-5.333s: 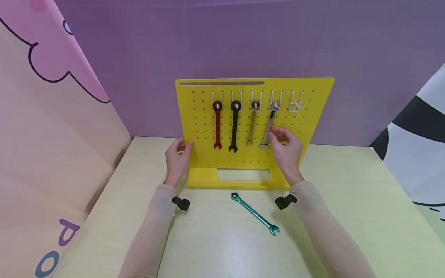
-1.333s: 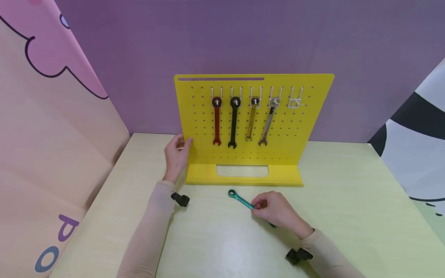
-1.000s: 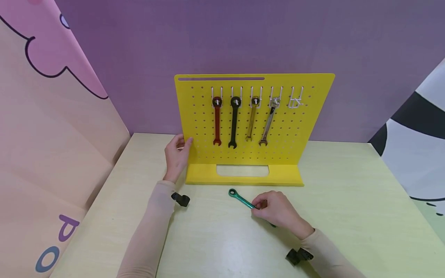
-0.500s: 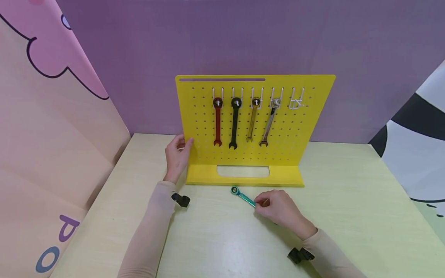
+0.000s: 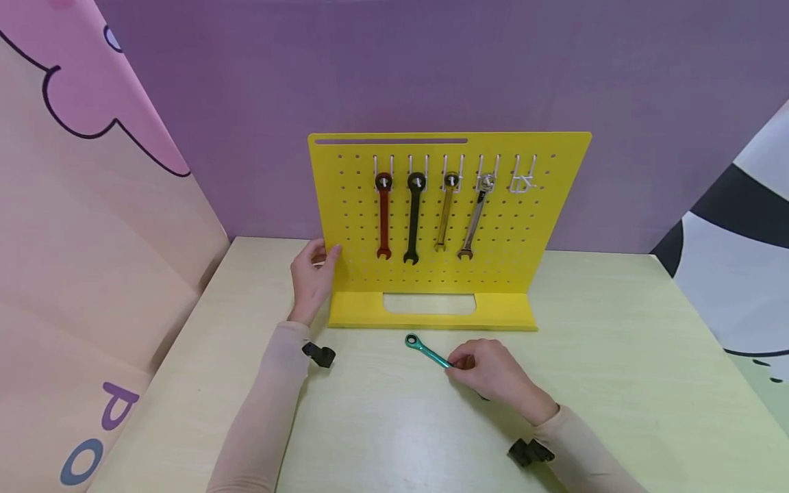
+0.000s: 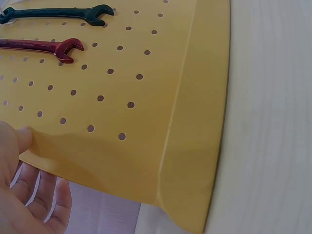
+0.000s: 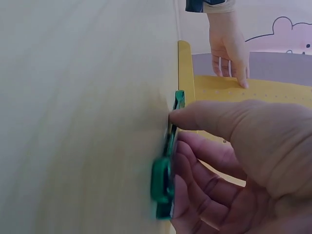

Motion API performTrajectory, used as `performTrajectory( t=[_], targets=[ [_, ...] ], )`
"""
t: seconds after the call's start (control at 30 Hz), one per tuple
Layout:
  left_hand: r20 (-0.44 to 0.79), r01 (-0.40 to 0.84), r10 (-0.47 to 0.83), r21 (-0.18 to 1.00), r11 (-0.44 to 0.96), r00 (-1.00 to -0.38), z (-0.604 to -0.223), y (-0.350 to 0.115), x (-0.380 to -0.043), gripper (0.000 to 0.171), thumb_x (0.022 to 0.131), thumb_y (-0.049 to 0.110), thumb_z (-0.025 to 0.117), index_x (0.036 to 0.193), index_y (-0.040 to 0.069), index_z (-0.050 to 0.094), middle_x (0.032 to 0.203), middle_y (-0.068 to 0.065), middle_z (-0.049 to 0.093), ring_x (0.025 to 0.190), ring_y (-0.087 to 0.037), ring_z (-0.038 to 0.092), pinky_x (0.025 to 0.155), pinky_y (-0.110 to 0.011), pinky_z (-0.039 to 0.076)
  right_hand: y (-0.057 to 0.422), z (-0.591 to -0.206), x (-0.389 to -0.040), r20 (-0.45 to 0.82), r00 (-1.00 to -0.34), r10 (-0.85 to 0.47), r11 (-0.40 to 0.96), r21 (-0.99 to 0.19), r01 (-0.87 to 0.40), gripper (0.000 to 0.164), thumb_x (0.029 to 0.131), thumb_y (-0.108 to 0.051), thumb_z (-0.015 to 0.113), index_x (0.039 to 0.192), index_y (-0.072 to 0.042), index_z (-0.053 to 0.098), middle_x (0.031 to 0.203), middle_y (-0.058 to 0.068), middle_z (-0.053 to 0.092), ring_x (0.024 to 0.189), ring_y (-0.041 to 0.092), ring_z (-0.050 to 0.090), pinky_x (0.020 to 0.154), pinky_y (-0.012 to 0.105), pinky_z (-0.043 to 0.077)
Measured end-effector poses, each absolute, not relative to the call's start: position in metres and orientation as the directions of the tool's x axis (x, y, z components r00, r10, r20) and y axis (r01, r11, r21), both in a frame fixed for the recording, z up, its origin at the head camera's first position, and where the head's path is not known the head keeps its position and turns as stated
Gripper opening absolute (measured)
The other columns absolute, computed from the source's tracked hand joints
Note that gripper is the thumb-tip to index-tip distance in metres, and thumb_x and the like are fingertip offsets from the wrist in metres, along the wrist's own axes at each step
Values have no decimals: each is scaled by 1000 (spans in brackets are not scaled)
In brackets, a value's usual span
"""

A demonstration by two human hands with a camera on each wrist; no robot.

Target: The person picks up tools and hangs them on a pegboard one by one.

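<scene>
My right hand [image 5: 496, 373] pinches a teal-green ratchet combination wrench [image 5: 428, 352] by its middle, low over the table. Its ring end points toward the board; in the head view the hand mostly hides the open end. With the thumb in front and fingers behind, my left hand [image 5: 312, 281] grips the left edge of a yellow pegboard [image 5: 524, 239]. Hanging on that board's hooks are a red wrench [image 5: 384, 219], a black wrench [image 5: 414, 219], a gold wrench [image 5: 445, 216] and a silver wrench [image 5: 474, 222], which tilts. Both hands also appear in the right wrist view.
At the row's right end, a white double hook [image 5: 522, 183] carries no wrench. The pegboard's base, with a cut-out slot, stands on the pale wooden table [image 5: 616, 356]. Behind it rises a purple backdrop [image 5: 259, 137].
My right hand has left the silver wrench on its hook and come down to the table, where it took hold of the green wrench. The left hand stays at the board's edge.
</scene>
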State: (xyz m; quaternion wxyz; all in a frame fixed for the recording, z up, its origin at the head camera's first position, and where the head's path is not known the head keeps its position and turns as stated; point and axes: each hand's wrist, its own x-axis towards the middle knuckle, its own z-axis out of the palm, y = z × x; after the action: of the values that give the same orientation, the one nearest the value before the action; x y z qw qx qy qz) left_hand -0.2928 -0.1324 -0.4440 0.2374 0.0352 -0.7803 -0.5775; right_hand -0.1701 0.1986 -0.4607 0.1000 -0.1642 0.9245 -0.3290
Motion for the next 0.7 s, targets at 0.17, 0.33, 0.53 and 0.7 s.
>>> performTrajectory(
  t=[0.17,0.33,0.53,0.7],
  targets=[
    [341,230,-323,913,336,-883,-444,-133,-293,29,104,24,72,124,4,73,108,-19,72,105,-34,68,93,-45,57,199,-462,-169,-42,-929,-368,751,-603,-271,4,86,-16,83,85,-17,80,72,-11,68,68,7,55,59,22,45],
    [341,228,-319,911,343,-884,-444,-133,-293,28,104,23,72,125,4,72,109,-18,72,105,-34,67,93,-45,58,200,-459,-169,1,-925,-380,775,-545,-319,3,83,-17,82,82,-18,80,70,-14,68,66,3,55,62,22,45],
    [334,225,-316,916,333,-888,-444,-133,-293,28,104,24,72,125,5,73,109,-18,72,105,-33,67,93,-45,57,202,-454,-168,64,-919,-388,787,-496,-367,10,82,-6,76,86,-14,81,71,-11,70,63,1,53,58,21,43],
    [344,234,-317,912,337,-884,-445,-133,-293,28,104,23,72,125,4,72,107,-18,72,104,-33,67,92,-45,58,203,-454,-169,53,-922,-383,787,-504,-356,11,85,-5,76,88,-13,81,72,-10,70,63,1,54,57,21,44]
  ],
)
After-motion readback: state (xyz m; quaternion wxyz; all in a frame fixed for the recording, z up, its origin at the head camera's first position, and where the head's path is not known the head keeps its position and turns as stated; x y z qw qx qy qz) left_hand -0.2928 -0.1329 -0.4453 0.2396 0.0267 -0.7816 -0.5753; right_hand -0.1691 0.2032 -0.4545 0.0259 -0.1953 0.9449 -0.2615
